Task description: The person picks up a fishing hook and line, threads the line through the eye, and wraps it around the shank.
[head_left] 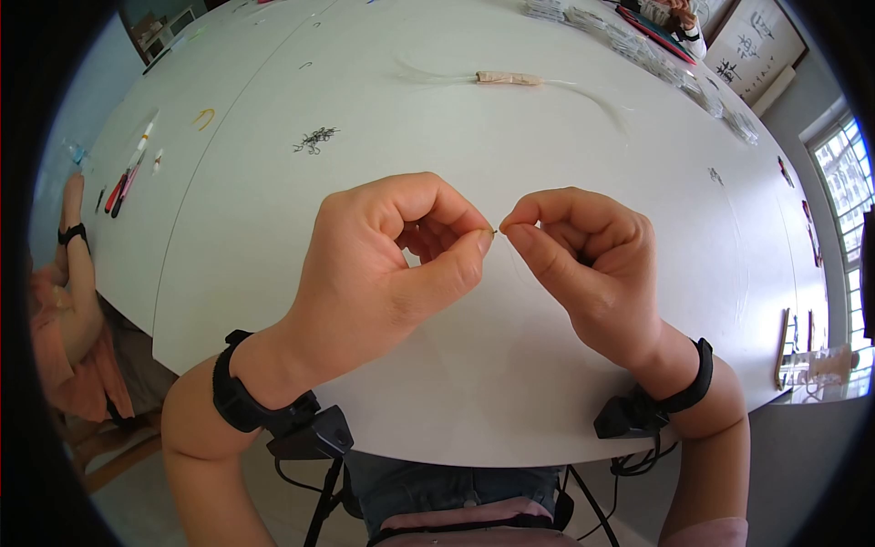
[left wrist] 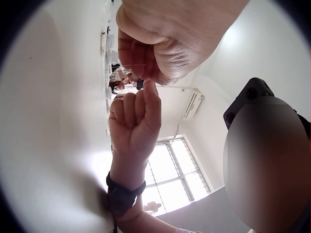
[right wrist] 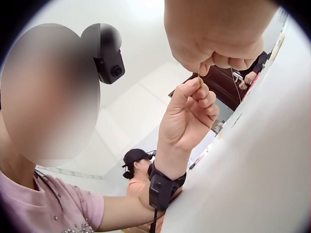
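Both hands are held together above the white table [head_left: 510,365], fingertip to fingertip. My left hand [head_left: 483,233] pinches a tiny golden piece [head_left: 495,231] between thumb and forefinger, its other fingers curled. My right hand [head_left: 508,225] pinches the same piece from the other side. In the right wrist view the golden piece [right wrist: 200,79] shows as a short thin sliver between the right hand [right wrist: 202,71] above and the left hand [right wrist: 198,86] below. The left wrist view shows the left hand [left wrist: 146,77] and the right hand [left wrist: 147,87] touching, with the piece hidden.
Farther back on the table lie a beige bundle [head_left: 508,78] with clear fibres, a black tangle [head_left: 314,139], a yellow hook [head_left: 202,117] and pens [head_left: 126,175]. Clear packets [head_left: 638,46] line the far right. Another person [head_left: 68,273] sits at the left edge.
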Action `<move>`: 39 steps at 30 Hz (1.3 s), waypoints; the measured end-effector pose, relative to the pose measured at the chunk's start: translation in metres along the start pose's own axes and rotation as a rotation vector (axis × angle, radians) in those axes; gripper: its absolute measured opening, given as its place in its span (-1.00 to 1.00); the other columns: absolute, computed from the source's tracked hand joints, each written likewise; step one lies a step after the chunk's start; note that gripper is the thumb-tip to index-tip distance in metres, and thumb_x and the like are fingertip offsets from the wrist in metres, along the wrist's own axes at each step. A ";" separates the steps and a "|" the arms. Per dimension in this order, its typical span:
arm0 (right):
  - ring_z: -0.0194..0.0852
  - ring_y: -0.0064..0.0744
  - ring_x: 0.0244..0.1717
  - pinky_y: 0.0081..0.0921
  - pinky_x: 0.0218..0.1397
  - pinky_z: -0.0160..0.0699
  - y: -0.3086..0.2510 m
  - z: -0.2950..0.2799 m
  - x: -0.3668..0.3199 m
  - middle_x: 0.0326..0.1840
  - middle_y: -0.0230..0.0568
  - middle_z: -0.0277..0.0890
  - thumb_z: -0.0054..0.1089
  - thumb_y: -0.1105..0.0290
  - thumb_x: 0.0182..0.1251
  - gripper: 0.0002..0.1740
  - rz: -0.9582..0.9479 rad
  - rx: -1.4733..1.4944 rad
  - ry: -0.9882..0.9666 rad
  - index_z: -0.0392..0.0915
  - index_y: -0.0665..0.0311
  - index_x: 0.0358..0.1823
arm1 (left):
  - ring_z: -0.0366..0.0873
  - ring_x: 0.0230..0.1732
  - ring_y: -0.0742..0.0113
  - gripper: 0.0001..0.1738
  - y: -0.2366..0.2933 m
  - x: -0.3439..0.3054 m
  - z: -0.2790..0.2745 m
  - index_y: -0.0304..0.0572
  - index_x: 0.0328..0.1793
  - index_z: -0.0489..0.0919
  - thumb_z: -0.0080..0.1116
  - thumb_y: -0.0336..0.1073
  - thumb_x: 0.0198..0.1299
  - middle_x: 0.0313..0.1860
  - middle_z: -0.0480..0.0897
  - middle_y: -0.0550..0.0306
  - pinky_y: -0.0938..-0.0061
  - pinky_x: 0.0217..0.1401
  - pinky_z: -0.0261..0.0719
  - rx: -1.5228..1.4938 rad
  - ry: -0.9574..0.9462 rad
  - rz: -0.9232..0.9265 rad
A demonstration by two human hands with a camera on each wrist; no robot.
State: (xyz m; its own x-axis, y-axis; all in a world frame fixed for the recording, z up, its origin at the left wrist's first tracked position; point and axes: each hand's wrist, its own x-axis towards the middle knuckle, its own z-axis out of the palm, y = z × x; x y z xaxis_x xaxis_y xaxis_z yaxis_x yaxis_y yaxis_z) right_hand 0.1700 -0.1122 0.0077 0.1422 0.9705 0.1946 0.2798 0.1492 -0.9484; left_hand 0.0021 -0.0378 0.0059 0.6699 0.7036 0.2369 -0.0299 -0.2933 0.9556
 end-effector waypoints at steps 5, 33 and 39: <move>-0.06 -0.87 -0.68 -0.75 -0.63 -0.06 0.000 0.000 0.000 -0.76 -0.62 0.15 0.11 0.53 0.21 -0.91 0.050 0.050 0.021 0.52 0.44 -0.34 | 0.41 -0.43 0.62 -0.92 0.001 0.000 0.000 -0.30 -0.37 0.52 0.14 -0.44 0.14 -0.47 0.53 0.28 0.69 -0.32 0.42 0.015 -0.002 -0.005; 0.38 -0.68 -0.58 -0.72 -0.62 0.24 0.005 0.013 -0.003 -0.49 -0.30 0.50 0.34 0.53 0.03 -0.90 -0.224 -0.068 0.138 0.62 0.35 -0.40 | 0.40 -0.44 0.65 -0.92 -0.001 0.001 0.000 -0.30 -0.36 0.51 0.14 -0.44 0.15 -0.48 0.53 0.30 0.73 -0.35 0.39 0.024 0.086 0.034; 0.43 -0.58 -0.55 -0.66 -0.62 0.28 0.002 0.005 -0.004 -0.47 -0.24 0.54 0.36 0.52 -0.01 -0.88 -0.376 -0.298 0.087 0.62 0.33 -0.40 | 0.41 -0.43 0.64 -0.94 -0.001 0.001 -0.001 -0.30 -0.37 0.52 0.14 -0.46 0.14 -0.46 0.53 0.29 0.71 -0.32 0.41 0.063 0.093 0.061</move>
State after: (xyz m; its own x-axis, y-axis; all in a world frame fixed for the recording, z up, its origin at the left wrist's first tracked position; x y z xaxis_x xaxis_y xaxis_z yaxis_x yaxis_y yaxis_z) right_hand 0.1654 -0.1146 0.0041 0.0546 0.8382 0.5426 0.5849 0.4135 -0.6977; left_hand 0.0020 -0.0368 0.0052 0.5967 0.7392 0.3123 -0.0200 -0.3754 0.9267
